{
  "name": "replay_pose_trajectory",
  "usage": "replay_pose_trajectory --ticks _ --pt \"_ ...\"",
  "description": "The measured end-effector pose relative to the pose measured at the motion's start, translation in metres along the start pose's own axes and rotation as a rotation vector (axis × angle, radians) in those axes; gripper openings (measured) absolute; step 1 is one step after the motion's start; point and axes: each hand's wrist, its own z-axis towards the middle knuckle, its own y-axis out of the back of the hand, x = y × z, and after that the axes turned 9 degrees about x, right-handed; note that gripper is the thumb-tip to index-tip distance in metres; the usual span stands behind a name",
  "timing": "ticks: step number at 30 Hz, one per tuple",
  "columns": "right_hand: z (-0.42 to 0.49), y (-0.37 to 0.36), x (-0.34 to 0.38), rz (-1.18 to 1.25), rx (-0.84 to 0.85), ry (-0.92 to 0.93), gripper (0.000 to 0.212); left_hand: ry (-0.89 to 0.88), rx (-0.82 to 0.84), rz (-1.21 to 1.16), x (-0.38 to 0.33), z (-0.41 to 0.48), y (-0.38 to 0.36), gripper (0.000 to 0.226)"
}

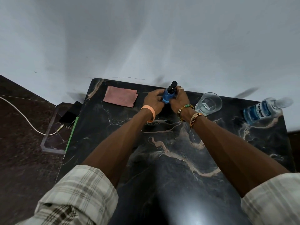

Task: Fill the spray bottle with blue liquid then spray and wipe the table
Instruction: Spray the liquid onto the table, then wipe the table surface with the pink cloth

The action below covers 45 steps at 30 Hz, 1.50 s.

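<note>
A dark marbled worktop (178, 159) fills the lower centre of the frame. A mouthwash bottle (261, 111) of blue liquid stands at the right edge, a pink cloth (121, 96) lies upper left of centre, and a clear glass (208, 103) sits right of centre. Just above centre, the left hand (154, 99) and right hand (179, 98) both grip the blue spray bottle (168, 95), which stands on the worktop.
</note>
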Motion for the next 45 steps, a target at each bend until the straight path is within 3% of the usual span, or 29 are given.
replay_pose_trajectory --ticks 15,21,24,26,28,32,38,40,43,45 --pt "-0.008 0.0 -0.006 -0.082 0.115 -0.021 0.056 0.031 0.033 0.104 0.018 0.006 -0.004 0.062" --pt "-0.014 -0.004 0.001 -0.068 0.072 -0.06 0.077 0.027 0.025 0.101 0.017 0.002 -0.004 0.061" --pt "-0.022 -0.004 -0.003 -0.136 -0.159 -0.158 0.054 0.068 -0.017 0.179 0.02 0.001 -0.001 0.06" --pt "-0.032 -0.001 -0.005 -0.166 -0.213 -0.216 0.029 0.087 -0.058 0.19 0.023 -0.003 0.003 0.058" --pt "-0.039 -0.001 -0.007 -0.24 -0.127 -0.236 0.015 0.09 -0.11 0.196 0.026 -0.008 0.01 0.052" --pt "-0.044 -0.015 -0.003 -0.233 0.083 -0.115 0.02 0.061 -0.236 0.245 0.031 -0.016 0.034 0.039" --pt "-0.036 -0.06 0.029 -0.18 0.183 0.115 0.015 0.045 -0.479 0.404 0.046 -0.024 0.084 0.026" --pt "-0.028 -0.077 0.036 -0.203 0.227 0.145 0.027 0.056 -0.539 0.442 0.056 -0.023 0.104 0.024" --pt "-0.019 -0.096 0.044 -0.353 0.297 0.224 0.048 0.297 -0.465 0.623 0.074 -0.016 0.131 0.045" --pt "-0.013 -0.107 0.049 -0.453 0.359 0.267 0.053 0.433 -0.392 0.609 0.084 -0.012 0.143 0.056"
